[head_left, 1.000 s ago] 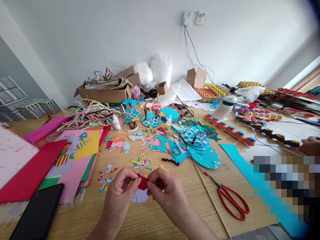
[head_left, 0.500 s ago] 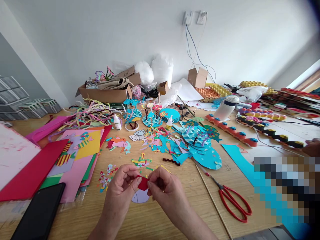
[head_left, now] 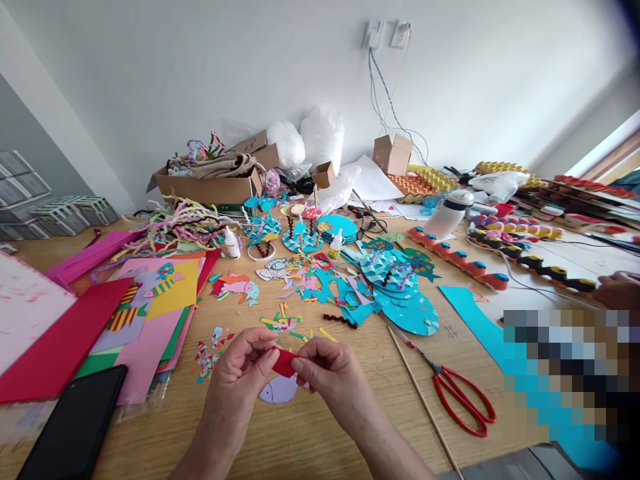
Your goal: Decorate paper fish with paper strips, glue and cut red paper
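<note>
Head view: a small piece of red paper point(head_left: 284, 363) is held at the lower centre of the frame, pinched at one end between the thumb and fingers of the left hand point(head_left: 245, 370) and at the other by those of the right hand point(head_left: 331, 373). Below it, a lilac paper fish point(head_left: 278, 391) is seen lying on the wooden table point(head_left: 295, 440), partly hidden by the right hand. A pile of tiny paper clippings point(head_left: 211, 353) is scattered just left of the hands. At the lower right, red-handled scissors point(head_left: 463, 400) are laid beside a thin wooden stick point(head_left: 420, 393); at the lower left, a black smartphone point(head_left: 73, 423) is placed against stacked coloured paper point(head_left: 133, 377). Two small white bottles point(head_left: 232, 244) are stood upright near mid-frame, among paper cut-outs. At the far right edge, another person's hand point(head_left: 620, 290) is partly shown; whether anything is held there cannot be told.
</note>
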Tool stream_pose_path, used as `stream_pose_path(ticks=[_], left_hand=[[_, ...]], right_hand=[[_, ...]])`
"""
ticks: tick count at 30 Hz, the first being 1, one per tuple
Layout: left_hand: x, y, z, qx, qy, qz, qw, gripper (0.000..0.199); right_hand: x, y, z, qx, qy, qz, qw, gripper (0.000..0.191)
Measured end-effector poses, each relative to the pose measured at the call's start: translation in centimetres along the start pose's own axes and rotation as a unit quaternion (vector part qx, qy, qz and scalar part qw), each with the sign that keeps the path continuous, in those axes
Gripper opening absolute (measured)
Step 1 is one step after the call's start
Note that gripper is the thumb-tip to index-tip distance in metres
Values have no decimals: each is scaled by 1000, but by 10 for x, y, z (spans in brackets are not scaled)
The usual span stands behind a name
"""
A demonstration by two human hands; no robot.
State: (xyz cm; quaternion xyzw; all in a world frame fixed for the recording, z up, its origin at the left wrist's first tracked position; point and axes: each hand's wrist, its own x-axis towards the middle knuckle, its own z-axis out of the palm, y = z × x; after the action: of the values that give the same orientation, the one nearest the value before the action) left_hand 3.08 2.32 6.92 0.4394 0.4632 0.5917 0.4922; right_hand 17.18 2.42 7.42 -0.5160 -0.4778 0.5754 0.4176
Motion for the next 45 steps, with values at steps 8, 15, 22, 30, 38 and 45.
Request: stream_pose_path(ticks=[8, 15, 22, 30, 38, 45], left_hand=[[4, -5, -1, -17, 23, -5, 1000, 14], [6, -4, 0, -29, 60, -30, 997, 20], [8, -5, -2, -17, 63, -30, 997, 23], [9, -6, 0, -17, 50, -27, 998, 19], [10, -3, 2, 33, 20, -27, 999, 17], [8, 0, 3, 20, -2, -42, 999, 23]], right_hand=[[7, 3, 1, -17, -21, 1, 1000, 22], [7, 15, 4, -43, -1, -41, 998, 23], [9, 16, 4, -20, -48, -15, 999, 24], [8, 21, 6, -61, -30, -75, 995, 25], [9, 10, -3, -104, -49, -74, 991, 32], [6, 8, -3, -95, -20, -104, 990, 30]])
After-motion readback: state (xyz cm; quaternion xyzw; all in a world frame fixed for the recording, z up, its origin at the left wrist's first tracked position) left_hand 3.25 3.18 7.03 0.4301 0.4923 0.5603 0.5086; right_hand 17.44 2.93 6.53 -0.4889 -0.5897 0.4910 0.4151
